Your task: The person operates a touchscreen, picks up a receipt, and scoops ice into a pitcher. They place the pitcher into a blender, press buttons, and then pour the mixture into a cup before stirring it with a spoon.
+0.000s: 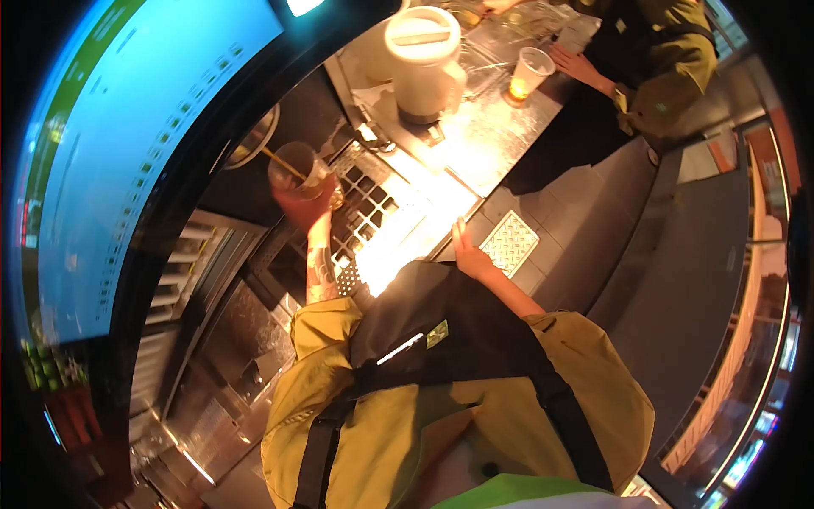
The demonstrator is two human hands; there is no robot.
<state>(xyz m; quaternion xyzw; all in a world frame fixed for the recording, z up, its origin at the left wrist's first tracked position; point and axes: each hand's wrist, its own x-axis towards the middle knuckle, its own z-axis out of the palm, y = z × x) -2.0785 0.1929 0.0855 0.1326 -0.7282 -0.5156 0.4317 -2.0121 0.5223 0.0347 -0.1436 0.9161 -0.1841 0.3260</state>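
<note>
My left hand (307, 204) is wrapped round a clear plastic cup (298, 163) with a thin straw or stick slanting out of it. The cup is held above the dark counter, beside a black grid rack (365, 199). My right hand (468, 251) rests near the brightly lit counter's front edge with its fingers stretched out and nothing visible in it. Beyond the rack a large white pitcher (424, 68) with a lid stands on the metal counter (492, 140).
A co-worker's hand (583, 69) is at the top right, beside a clear cup (531, 72) with some yellow liquid and a plastic bag (577, 32). A large lit screen (127, 144) fills the upper left. A round metal container (254, 140) stands left of my cup.
</note>
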